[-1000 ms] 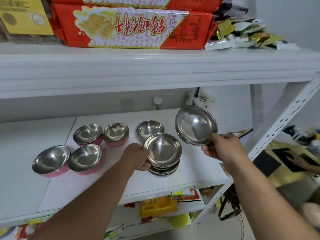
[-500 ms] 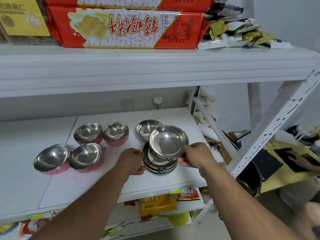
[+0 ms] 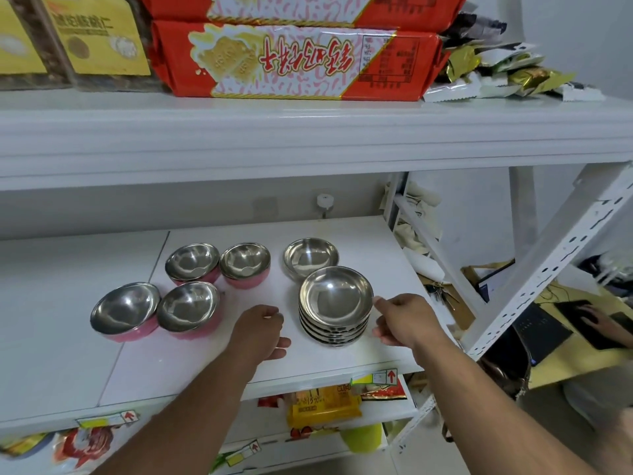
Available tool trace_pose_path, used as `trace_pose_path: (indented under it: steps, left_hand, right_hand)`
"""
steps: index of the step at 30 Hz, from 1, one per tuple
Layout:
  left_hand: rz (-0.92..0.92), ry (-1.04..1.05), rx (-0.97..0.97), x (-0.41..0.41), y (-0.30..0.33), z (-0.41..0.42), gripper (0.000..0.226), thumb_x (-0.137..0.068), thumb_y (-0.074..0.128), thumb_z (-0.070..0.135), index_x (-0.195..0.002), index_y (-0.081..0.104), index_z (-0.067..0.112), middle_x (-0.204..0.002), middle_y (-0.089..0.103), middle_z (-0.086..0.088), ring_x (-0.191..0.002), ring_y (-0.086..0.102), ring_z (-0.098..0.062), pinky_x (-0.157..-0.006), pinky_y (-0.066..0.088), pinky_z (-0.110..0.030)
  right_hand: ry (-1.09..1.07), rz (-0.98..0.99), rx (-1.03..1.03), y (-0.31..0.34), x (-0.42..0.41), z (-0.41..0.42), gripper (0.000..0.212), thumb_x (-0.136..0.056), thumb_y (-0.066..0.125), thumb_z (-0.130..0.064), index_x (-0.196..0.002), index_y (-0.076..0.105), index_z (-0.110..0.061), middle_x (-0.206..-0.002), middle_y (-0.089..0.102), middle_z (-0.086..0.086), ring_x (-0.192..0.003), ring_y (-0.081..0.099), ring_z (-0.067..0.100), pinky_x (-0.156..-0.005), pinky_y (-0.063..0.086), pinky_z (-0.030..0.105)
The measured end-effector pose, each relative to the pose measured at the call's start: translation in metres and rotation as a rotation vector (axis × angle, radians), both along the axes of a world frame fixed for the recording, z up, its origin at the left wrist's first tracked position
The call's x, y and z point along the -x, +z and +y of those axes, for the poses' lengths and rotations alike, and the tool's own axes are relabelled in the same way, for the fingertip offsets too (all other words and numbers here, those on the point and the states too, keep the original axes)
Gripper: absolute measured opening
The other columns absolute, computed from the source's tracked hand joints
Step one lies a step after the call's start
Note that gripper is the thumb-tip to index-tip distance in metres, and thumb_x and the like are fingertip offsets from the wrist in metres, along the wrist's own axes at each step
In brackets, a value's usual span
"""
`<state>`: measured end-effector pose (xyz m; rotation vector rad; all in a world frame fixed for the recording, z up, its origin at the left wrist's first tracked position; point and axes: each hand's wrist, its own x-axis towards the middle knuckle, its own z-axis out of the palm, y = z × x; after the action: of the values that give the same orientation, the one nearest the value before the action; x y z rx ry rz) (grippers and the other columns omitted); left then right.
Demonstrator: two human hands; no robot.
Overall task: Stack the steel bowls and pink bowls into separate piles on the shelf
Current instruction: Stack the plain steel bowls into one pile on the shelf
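white shelf (image 3: 342, 358), snack packets above. the steel bowl i held a second ago now tops the steel stack (image 3: 335, 305) between my fingers; left hand (image 3: 262, 332) and right hand (image 3: 406, 322) released. one steel bowl (image 3: 311, 257) behind, four pink bowls (image 3: 190, 311) left unstacked.

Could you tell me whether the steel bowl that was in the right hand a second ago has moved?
Yes. It went down and left, toward the lone steel bowl, and now tops the steel stack; the right hand has let go.
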<state>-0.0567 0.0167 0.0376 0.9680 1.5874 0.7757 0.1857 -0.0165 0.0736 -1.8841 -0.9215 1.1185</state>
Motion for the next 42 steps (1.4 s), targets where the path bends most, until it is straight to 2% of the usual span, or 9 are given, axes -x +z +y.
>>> trace_pose_path:
  steps: [8,14,17,20,26,34,39,41,42]
  left_hand:
    - [-0.144,0.014,-0.107,0.008,-0.002,0.007,0.016,-0.098,0.051,0.015,-0.109,0.062,0.016,-0.107,0.06,-0.009,-0.095,0.062,-0.021,-0.09,0.056,-0.041]
    - [-0.218,0.019,-0.13,0.001,-0.002,0.035,0.03,-0.097,0.046,0.012,-0.071,0.045,0.027,-0.082,0.045,0.003,-0.086,0.047,-0.019,-0.081,0.048,-0.037]
    - [-0.28,0.001,-0.141,-0.003,0.001,0.051,0.018,-0.091,0.049,0.017,-0.077,0.045,0.027,-0.08,0.042,0.004,-0.077,0.042,-0.014,-0.07,0.04,-0.029]
    - [-0.265,0.041,-0.165,-0.009,-0.004,0.068,0.006,-0.094,0.053,0.025,-0.099,0.055,0.028,-0.098,0.056,0.006,-0.094,0.054,-0.015,-0.095,0.048,-0.04]
    - [-0.209,0.042,-0.165,-0.024,-0.018,0.105,0.018,-0.103,0.044,0.013,-0.11,0.059,0.017,-0.1,0.056,0.001,-0.097,0.054,-0.017,-0.098,0.048,-0.04]
    - [-0.157,0.032,-0.08,-0.029,-0.041,0.132,0.025,-0.092,0.044,-0.002,-0.086,0.063,0.013,-0.092,0.055,-0.006,-0.084,0.05,-0.017,-0.083,0.041,-0.034]
    - [-0.19,0.016,-0.076,-0.035,-0.034,0.134,0.02,-0.094,0.049,0.001,-0.1,0.063,0.015,-0.101,0.063,-0.003,-0.103,0.058,-0.02,-0.103,0.047,-0.041]
    - [-0.192,0.022,-0.088,-0.035,-0.034,0.136,0.019,-0.097,0.048,0.007,-0.1,0.063,0.018,-0.099,0.063,0.002,-0.106,0.057,-0.022,-0.104,0.043,-0.041]
    - [-0.177,-0.012,-0.097,-0.033,-0.035,0.137,0.022,-0.096,0.048,0.006,-0.096,0.067,0.017,-0.099,0.066,-0.001,-0.106,0.059,-0.023,-0.1,0.044,-0.038]
  right_hand:
    - [-0.08,-0.109,-0.132,0.004,0.0,0.007,0.04,-0.099,0.06,-0.033,-0.101,0.068,0.006,-0.099,0.075,0.022,-0.091,0.072,0.035,-0.09,0.057,0.052]
    - [-0.056,-0.002,-0.148,0.003,-0.008,0.042,0.049,-0.104,0.052,-0.029,-0.125,0.055,0.016,-0.129,0.064,0.031,-0.114,0.067,0.036,-0.108,0.047,0.058]
    - [-0.035,0.06,-0.119,0.0,-0.013,0.071,0.047,-0.105,0.048,-0.022,-0.129,0.047,0.018,-0.138,0.055,0.037,-0.129,0.053,0.051,-0.112,0.04,0.063]
    - [-0.011,0.136,-0.072,-0.006,-0.016,0.104,0.05,-0.104,0.044,-0.013,-0.138,0.034,0.022,-0.147,0.037,0.04,-0.14,0.03,0.054,-0.116,0.027,0.066]
    - [0.035,0.287,0.009,-0.03,-0.014,0.153,0.033,-0.107,0.048,-0.025,-0.122,0.065,-0.001,-0.123,0.066,0.022,-0.124,0.061,0.038,-0.103,0.052,0.041]
    - [0.177,0.339,0.082,-0.054,-0.006,0.185,0.029,-0.107,0.044,-0.035,-0.103,0.063,-0.013,-0.092,0.06,0.001,-0.09,0.061,0.015,-0.085,0.049,0.031]
    - [0.211,0.325,0.127,-0.054,-0.008,0.187,0.05,-0.103,0.048,-0.032,-0.127,0.062,0.01,-0.141,0.054,0.033,-0.139,0.045,0.047,-0.111,0.045,0.058]
    - [0.219,0.322,0.117,-0.05,-0.006,0.184,0.054,-0.101,0.048,-0.034,-0.129,0.059,0.011,-0.143,0.049,0.029,-0.136,0.053,0.042,-0.111,0.048,0.052]
    - [0.21,0.316,0.116,-0.05,-0.006,0.183,0.054,-0.101,0.048,-0.035,-0.126,0.061,0.01,-0.142,0.052,0.029,-0.105,0.03,0.013,-0.108,0.051,0.048]
